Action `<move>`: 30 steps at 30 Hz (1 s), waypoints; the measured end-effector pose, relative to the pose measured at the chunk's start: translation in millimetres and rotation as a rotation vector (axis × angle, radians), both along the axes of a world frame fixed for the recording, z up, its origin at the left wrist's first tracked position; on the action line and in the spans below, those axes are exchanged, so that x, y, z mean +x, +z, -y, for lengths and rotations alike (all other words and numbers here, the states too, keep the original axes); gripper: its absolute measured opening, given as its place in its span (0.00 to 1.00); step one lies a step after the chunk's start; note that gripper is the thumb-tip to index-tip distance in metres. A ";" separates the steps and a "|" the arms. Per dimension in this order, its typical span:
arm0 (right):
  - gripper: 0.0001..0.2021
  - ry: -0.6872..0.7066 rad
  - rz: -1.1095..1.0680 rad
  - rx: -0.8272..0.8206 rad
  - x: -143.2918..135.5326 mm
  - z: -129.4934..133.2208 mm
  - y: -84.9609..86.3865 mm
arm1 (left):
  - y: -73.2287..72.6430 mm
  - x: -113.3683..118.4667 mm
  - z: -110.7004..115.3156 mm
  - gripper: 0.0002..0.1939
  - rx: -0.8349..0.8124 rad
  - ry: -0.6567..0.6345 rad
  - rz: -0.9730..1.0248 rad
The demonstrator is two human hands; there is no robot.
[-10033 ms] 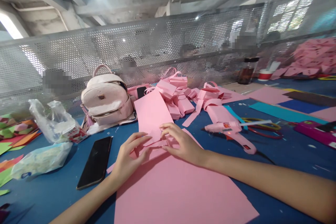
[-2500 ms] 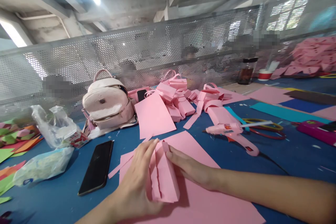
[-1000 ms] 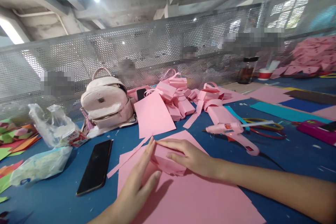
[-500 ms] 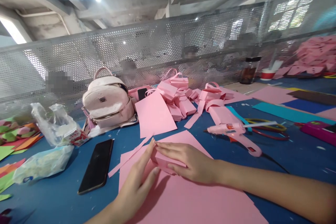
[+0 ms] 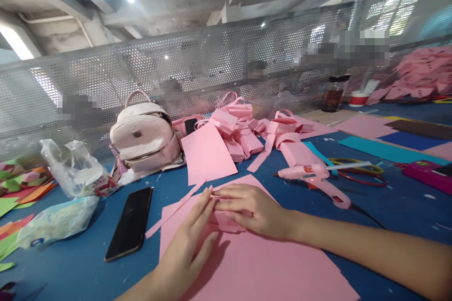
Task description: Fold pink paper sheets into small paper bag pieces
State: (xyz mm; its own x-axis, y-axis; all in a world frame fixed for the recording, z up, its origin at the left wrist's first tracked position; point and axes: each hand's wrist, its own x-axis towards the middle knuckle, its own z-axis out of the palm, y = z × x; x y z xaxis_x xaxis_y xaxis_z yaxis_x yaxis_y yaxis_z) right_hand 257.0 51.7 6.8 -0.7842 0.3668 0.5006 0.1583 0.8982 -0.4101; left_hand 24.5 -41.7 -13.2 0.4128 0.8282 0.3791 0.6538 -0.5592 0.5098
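A small folded pink paper box [image 5: 226, 221] sits on a stack of pink paper sheets [image 5: 268, 268], partly hidden by my hands. My right hand [image 5: 256, 209] reaches over it from the right, fingers across its top and thumb along its near side. On the left side of the box, my left hand [image 5: 189, 237] has its fingers stretched out, their tips at the box's far left corner and the thumb apart. A narrow pink paper strip [image 5: 169, 214] lies just beyond my left hand.
A pink glue gun [image 5: 314, 176] with its cord lies right of my right hand. Left stand a black phone [image 5: 130, 223] and plastic bags [image 5: 58, 221]. Behind are a pale backpack [image 5: 144, 136], a pile of pink paper boxes [image 5: 236, 124] and a perforated metal screen [image 5: 197, 56].
My right hand has slid slightly further over the box, its fingers more bent. My left fingers have shifted a little right along its side, closer together.
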 end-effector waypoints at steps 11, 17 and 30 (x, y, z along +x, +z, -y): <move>0.16 0.079 -0.069 -0.079 -1.7 0.5 3.0 | 15.2 -4.6 -9.0 0.38 0.341 -0.123 -0.367; 0.12 0.061 -0.193 -0.097 2.5 -3.6 -0.4 | 13.1 -12.5 -15.0 0.32 0.464 -0.148 -0.442; 0.20 -0.182 -0.134 -0.316 8.8 -11.6 -12.8 | -5.8 -21.6 -32.4 0.28 0.464 -0.128 -0.425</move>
